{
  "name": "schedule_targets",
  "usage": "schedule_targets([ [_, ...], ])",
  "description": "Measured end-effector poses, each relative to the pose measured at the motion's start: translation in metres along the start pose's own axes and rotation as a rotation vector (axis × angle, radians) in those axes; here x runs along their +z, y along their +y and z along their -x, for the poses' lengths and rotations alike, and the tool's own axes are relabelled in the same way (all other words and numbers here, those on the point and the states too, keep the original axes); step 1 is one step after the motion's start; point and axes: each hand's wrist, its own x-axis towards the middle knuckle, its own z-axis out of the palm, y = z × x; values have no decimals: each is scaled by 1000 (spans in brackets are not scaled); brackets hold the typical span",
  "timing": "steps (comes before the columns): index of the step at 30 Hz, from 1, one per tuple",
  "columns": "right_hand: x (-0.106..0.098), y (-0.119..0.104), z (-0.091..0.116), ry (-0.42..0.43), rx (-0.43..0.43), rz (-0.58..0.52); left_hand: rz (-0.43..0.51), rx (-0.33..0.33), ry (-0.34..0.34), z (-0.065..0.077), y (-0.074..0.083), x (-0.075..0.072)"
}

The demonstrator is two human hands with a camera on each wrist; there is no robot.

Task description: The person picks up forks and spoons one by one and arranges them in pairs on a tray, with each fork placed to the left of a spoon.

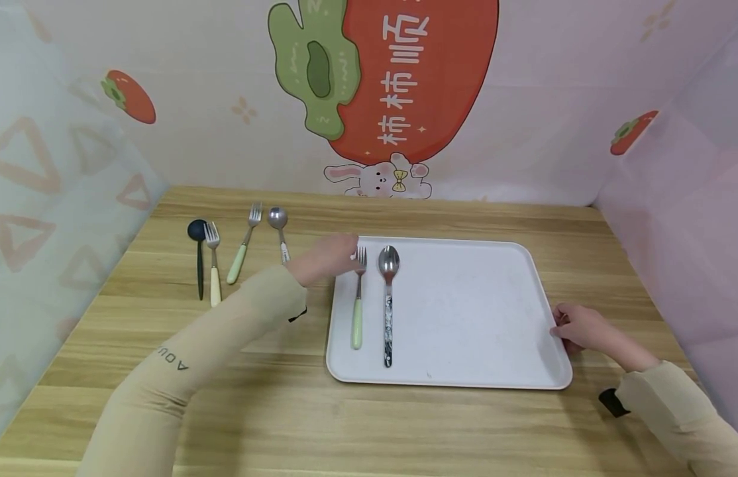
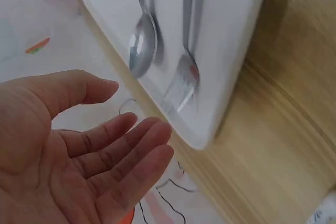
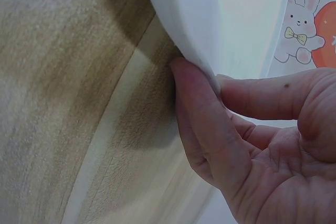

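Observation:
A white tray (image 1: pixel 464 311) lies on the wooden table. Toward its left end are a green-handled fork (image 1: pixel 358 318) and, beside it, a spoon (image 1: pixel 389 318) with a black-and-white patterned handle. My left hand (image 1: pixel 328 257) is above the tray's back left corner, near the fork's tines; in the left wrist view the hand (image 2: pixel 105 150) holds nothing and its fingers are loosely bent. On the tray's right edge, my right hand (image 1: pixel 583 326) pinches the rim between thumb and fingers, as the right wrist view shows with the hand (image 3: pixel 241 129) at the tray (image 3: pixel 210 14).
Left of the tray lie a black spoon (image 1: pixel 199 258), a cream-handled fork (image 1: pixel 214 265), another green-handled fork (image 1: pixel 245 245) and a round metal spoon (image 1: pixel 279 228), partly behind my left arm. A printed cloth wall (image 1: pixel 196 132) stands along the table's back edge.

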Motion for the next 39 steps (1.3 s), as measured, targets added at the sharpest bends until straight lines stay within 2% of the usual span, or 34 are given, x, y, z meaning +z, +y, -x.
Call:
schedule_targets([
  [7, 0, 1, -1, -2, -1, -9, -110, 9, 5, -5, -42, -16],
  [13, 1, 2, -1, 6, -13, -17, -128, 7, 39, -4, -79, -25],
  [19, 1, 1, 1, 7, -16, -17, -107, -18, 76, -2, -106, -30],
  [26, 0, 0, 0, 4, -15, -21, -41, -59, 114, 3, -125, -34],
  [33, 0, 1, -1, 6, -13, -15, -11, -81, 157, 10, -138, -39],
  [39, -1, 0, -1, 0, -5, -18, 14, -126, 172, 13, -154, -38],
])
